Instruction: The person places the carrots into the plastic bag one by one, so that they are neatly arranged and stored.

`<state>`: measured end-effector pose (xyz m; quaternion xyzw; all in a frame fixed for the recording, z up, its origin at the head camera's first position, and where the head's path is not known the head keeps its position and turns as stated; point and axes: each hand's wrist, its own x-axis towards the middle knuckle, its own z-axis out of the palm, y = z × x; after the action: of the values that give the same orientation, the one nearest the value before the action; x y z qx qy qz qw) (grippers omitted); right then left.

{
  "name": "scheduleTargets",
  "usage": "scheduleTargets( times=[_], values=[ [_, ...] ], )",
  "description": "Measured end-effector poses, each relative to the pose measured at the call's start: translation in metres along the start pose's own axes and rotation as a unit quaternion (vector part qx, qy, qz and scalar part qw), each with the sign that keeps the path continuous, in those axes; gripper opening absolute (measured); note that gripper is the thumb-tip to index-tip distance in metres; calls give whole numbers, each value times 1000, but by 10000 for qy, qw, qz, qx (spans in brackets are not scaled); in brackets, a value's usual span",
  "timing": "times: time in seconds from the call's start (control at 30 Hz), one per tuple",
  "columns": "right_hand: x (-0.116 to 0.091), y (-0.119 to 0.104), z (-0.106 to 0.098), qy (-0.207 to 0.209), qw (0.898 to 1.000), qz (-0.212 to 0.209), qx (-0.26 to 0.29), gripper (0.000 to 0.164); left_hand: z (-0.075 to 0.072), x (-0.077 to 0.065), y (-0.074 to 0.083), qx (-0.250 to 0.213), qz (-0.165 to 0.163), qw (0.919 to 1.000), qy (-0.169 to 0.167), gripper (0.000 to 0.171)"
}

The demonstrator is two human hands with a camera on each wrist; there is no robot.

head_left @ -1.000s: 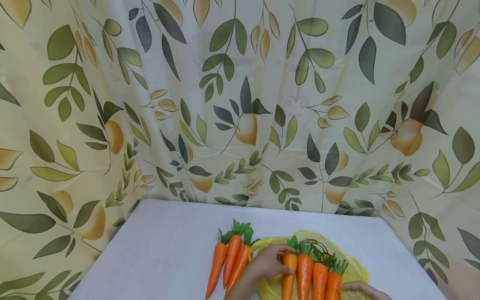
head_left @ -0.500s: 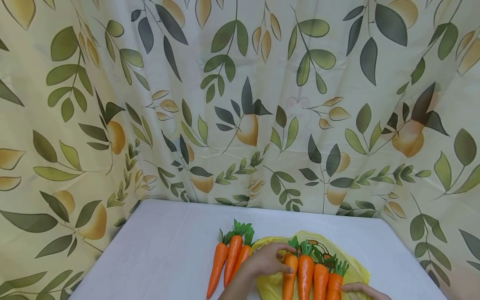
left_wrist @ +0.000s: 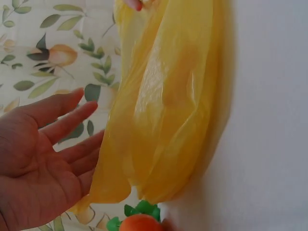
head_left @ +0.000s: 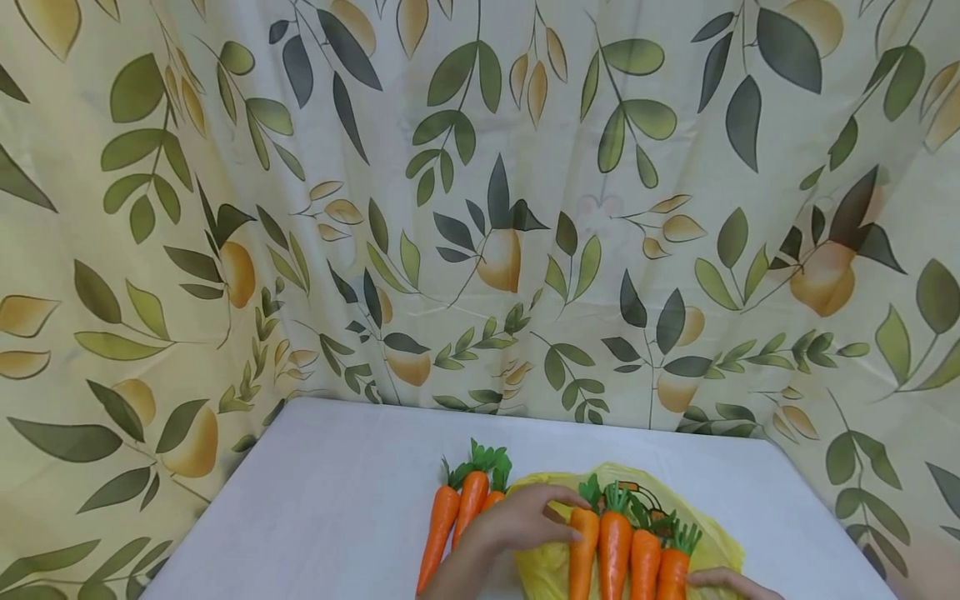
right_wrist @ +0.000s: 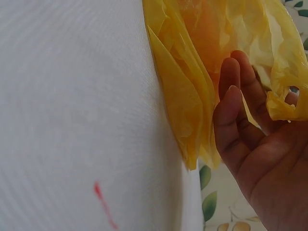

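Several orange carrots with green tops lie side by side on a yellow plastic bag (head_left: 712, 533) in the head view. My left hand (head_left: 532, 517) touches the leftmost carrot (head_left: 582, 557), thumb on its side and fingers near its leafy top. At the other end of the row, my right hand (head_left: 727, 580) has a finger at the side of the rightmost carrot (head_left: 673, 573). The left wrist view shows that hand's fingers extended against the bag (left_wrist: 159, 96). In the right wrist view the fingers (right_wrist: 228, 79) are lightly bent beside the bag. The carrots' lower ends are cut off by the head frame.
Three loose carrots (head_left: 438, 533) lie left of the bag, partly behind my left forearm. Everything rests on a white-covered table (head_left: 322, 500). A curtain (head_left: 525, 275) with leaf and fruit print hangs behind. A red mark (right_wrist: 102, 202) shows on the white cover.
My left forearm has swung slightly left and now hides more of the loose carrots. The head view has shifted a little. Both hands stay at the carrot row.
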<state>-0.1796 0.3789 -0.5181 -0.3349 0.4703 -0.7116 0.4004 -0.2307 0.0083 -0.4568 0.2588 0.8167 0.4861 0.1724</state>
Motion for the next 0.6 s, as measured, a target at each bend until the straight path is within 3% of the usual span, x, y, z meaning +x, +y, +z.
scheduleTargets(
  times=[0.27, 0.6],
  values=[
    [2, 0, -1, -141, 9999, -49, -17, 54, -24, -9, -9, -426, 407, 9974, -413, 31],
    [2, 1, 0, -232, 9996, -157, 30, 56, -50, -24, -23, -885, 765, 9914, -580, 27]
  ],
)
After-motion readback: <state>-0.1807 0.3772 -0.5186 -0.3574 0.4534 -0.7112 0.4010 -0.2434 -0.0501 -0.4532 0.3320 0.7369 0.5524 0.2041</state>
